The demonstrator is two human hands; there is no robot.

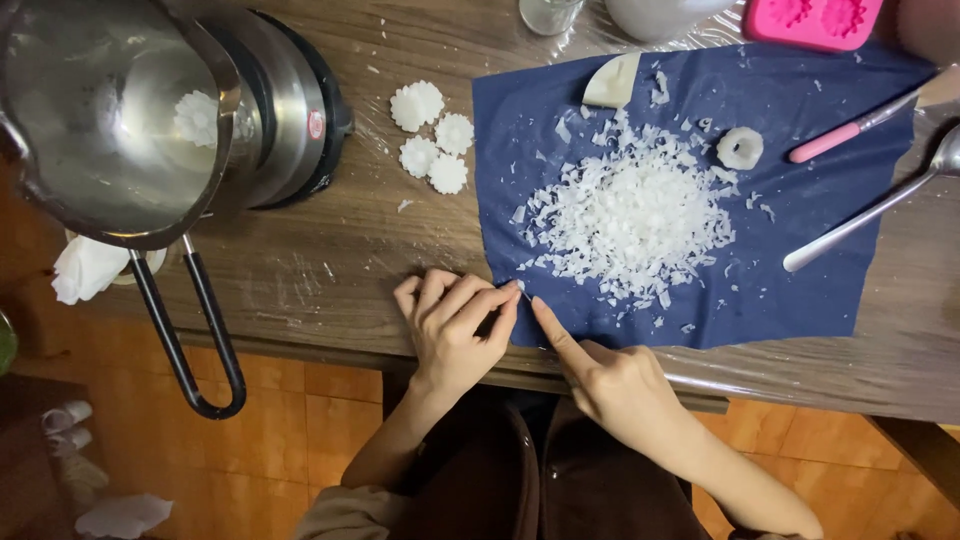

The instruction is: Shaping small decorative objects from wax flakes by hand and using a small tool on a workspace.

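Observation:
A dark blue cloth (820, 290) lies on the wooden table (330, 270) with a heap of white wax flakes (635, 220) in its middle. My left hand (455, 325) pinches the cloth's near left corner between thumb and fingers. My right hand (610, 375) points its forefinger at the same corner, its tip touching the cloth's near edge. A small white ring-shaped wax piece (740, 148) and a larger white chunk (612, 82) rest on the cloth.
Several flower-shaped white wax pieces (432, 135) lie left of the cloth. A steel pouring pot (110, 120) with a black loop handle (190, 340) overhangs the left. A pink-handled tool (850, 130), a metal spoon (880, 205) and a pink mould (815, 20) sit at the right.

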